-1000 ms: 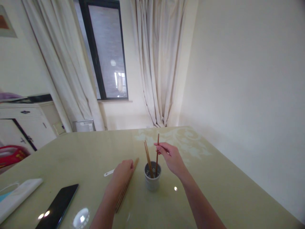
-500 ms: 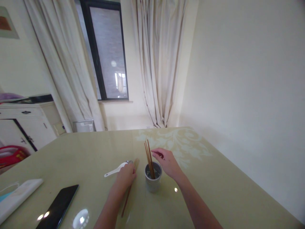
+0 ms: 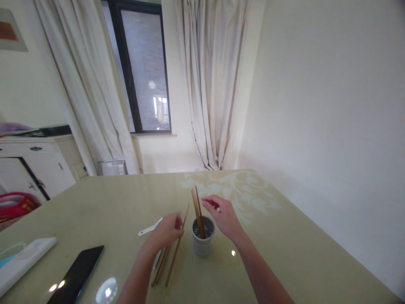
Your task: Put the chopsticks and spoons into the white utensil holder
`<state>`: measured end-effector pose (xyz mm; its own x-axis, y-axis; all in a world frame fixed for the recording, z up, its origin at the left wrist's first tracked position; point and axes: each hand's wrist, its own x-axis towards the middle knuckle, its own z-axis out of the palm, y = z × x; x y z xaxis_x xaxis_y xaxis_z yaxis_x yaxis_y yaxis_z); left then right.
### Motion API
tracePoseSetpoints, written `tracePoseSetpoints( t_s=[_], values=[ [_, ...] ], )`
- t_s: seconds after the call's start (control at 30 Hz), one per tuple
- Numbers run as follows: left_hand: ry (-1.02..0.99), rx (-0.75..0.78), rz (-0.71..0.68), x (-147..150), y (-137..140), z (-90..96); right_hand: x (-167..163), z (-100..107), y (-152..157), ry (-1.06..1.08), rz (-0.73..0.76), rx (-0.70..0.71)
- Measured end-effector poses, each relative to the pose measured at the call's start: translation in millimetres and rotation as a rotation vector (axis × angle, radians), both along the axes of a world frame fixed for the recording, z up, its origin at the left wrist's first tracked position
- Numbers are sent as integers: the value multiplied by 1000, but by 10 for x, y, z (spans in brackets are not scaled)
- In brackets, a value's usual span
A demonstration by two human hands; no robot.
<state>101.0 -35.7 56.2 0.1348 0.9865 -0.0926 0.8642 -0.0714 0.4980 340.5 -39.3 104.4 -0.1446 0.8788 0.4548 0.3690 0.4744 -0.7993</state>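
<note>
A small grey cup (image 3: 203, 245) stands on the green table (image 3: 284, 253) with several wooden chopsticks (image 3: 198, 211) leaning in it. My left hand (image 3: 167, 231) grips one loose chopstick (image 3: 178, 247), tilted up toward the cup. More chopsticks (image 3: 160, 268) lie flat below that hand. My right hand (image 3: 221, 215) hovers just right of the cup's chopsticks, fingers apart, holding nothing. A white spoon (image 3: 148, 229) lies partly behind my left hand.
A black phone (image 3: 77, 274) and a white flat object (image 3: 23, 259) lie near the table's front left. A white cabinet (image 3: 34, 166) stands at far left. Curtains (image 3: 209, 84) and a window (image 3: 144, 71) are behind the table. A wall runs along the right.
My right hand let its chopstick drop into the cup and now stays open beside it. My left hand has lifted one chopstick off the table, its tip raised toward the cup.
</note>
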Motion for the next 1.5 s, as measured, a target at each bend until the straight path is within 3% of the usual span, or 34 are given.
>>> tracePoseSetpoints(
  t_s=[0.07, 0.2, 0.37, 0.5, 0.6, 0.67, 0.73, 0.9, 1.1, 1.5],
  values=[
    [-208, 41, -16, -61, -28, 164, -21, 27, -30, 7, 25, -16],
    [-806, 100, -106, 26, -181, 475, -126, 71, -108, 41, 109, -79],
    [-929, 89, -267, 336, -338, 636, -201, 141, -193, 173, 157, -107],
    [-755, 171, -175, 225, -244, 555, -68, 232, -205, 286, 78, -81],
    [-307, 230, -23, -42, -93, 361, 68, 265, -183, 262, -68, 22],
    [42, 146, 69, -196, -8, 191, 124, 252, -160, 171, -126, 75],
    [154, 70, 100, -279, 41, 25, 140, 213, -132, 95, -136, 84],
    [230, -21, 101, -208, 55, -230, 72, 57, -48, -65, -104, 50],
    [270, -46, 131, -96, 46, -281, -3, -114, 25, -359, -76, -24],
    [216, -43, 153, -30, -21, -157, -36, -234, 78, -272, -109, -72]
  ],
)
